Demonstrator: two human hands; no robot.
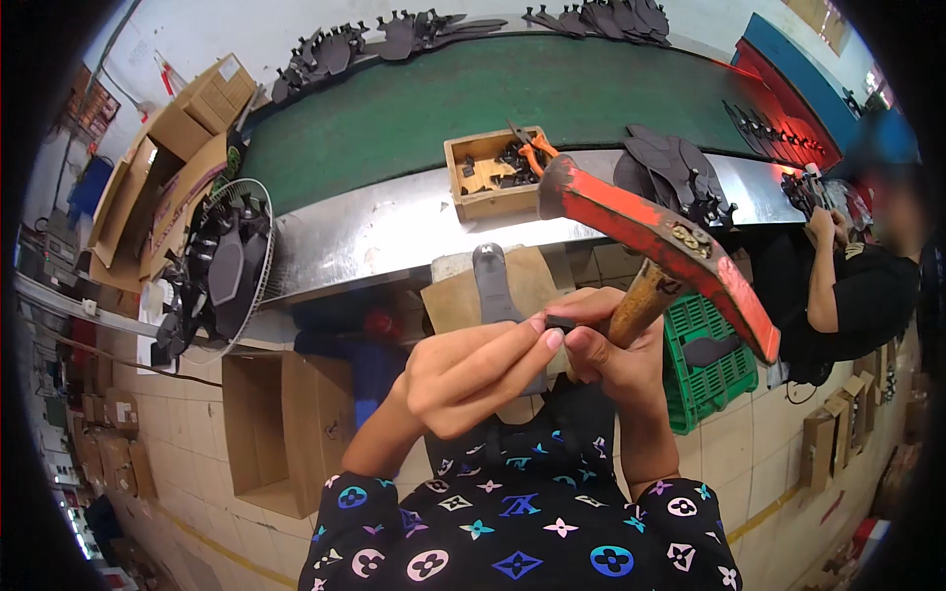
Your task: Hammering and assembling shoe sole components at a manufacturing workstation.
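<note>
Red, paint-chipped hammer [680, 241], rounded wooden handle [639, 303] clasped in right hand [623, 360]; left hand [468, 376] pinching small black piece [561, 322].

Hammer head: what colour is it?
The hammer head is red-orange, its paint worn to dark patches in places; it shows best in the head view.

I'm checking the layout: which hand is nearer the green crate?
Right. In this view, the right hand is just left of the green crate; the left hand is farther left.
</note>
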